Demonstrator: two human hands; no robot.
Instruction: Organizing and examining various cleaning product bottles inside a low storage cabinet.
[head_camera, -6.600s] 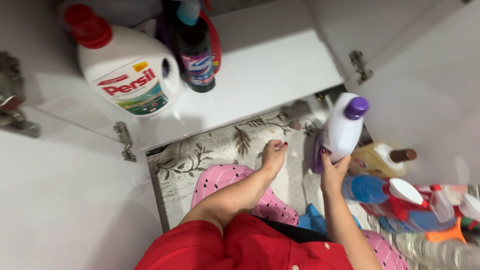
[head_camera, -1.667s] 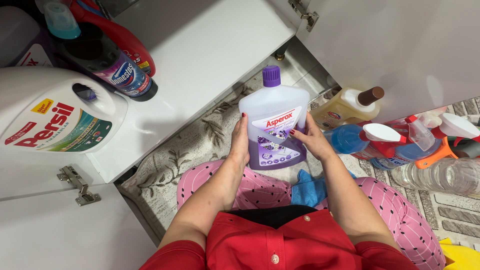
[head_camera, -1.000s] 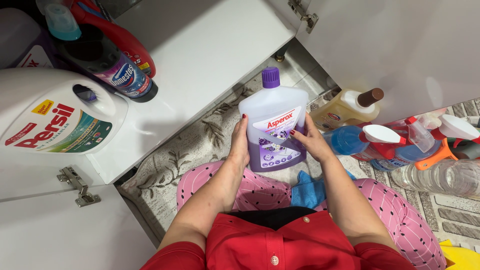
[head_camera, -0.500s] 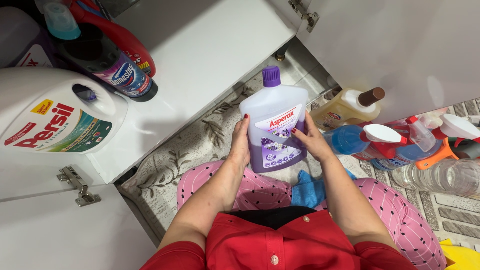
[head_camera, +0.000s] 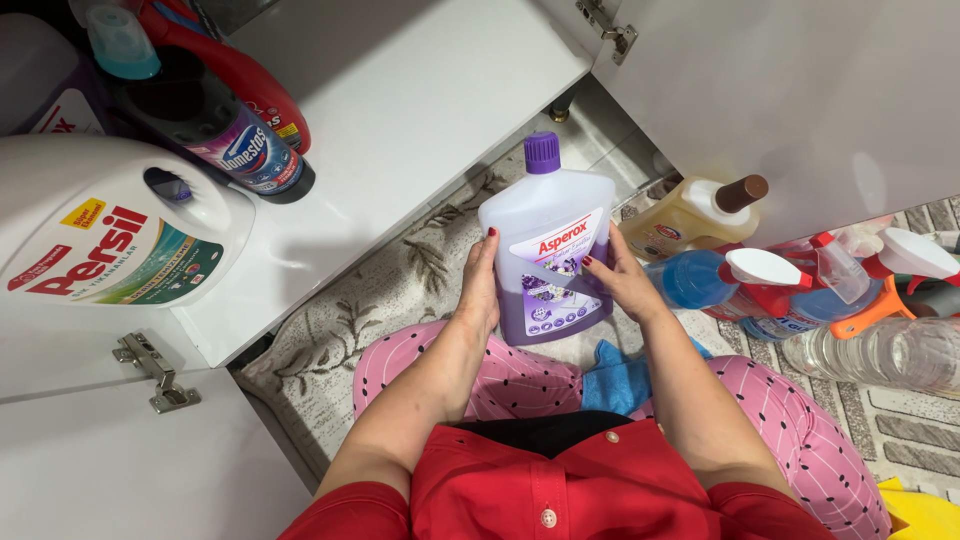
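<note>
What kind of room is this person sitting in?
Probably a home kitchen or utility corner: an open white cabinet stocked with a detergent jug, patterned rug, and spray bottles beside the purple cleaner bottle both hands hold.

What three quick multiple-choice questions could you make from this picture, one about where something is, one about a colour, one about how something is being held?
1. Where does the big white detergent jug lie?
A. on the white cabinet shelf
B. on the patterned rug
C. on the person's lap

2. What colour is the cap of the held cleaner bottle?
A. red
B. brown
C. purple

3. How is that bottle held?
A. by the left hand alone
B. between both hands
C. by no hand

Answers: 1 A, the jug rests on the shelf inside the open cabinet. 2 C, its screw cap is purple. 3 B, the left hand and right hand press on opposite sides of it.
</note>
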